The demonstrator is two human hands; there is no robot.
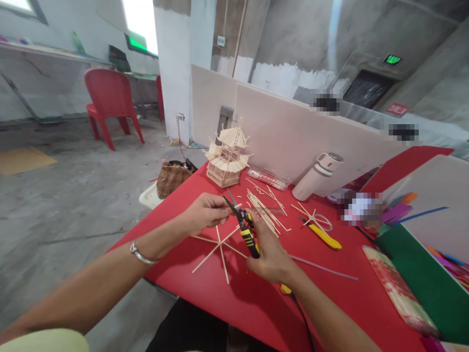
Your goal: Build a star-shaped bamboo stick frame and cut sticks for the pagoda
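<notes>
My right hand (269,247) is wrapped around a pair of black-and-yellow snips (249,240), whose long narrow blades point up and to the left, parted. Close to those blades, my left hand (208,212) is closed in a pinch on a thin wooden stick (237,206), mostly hidden by the fingers and blades. Below both hands a six-armed star of wooden sticks (220,243) lies flat on the red table (176,249). Loose sticks (267,215) are spread beyond the right hand. Farther back stands a small wooden-stick pagoda model (227,159).
A second stick star (311,215) lies beside a yellow-handled tool (324,236). Farther back are a pale thermos (317,177) and packaged sticks (269,178). A stick bundle (399,288) and green box (414,274) occupy the right. A checked bag (174,178) sits left of the table.
</notes>
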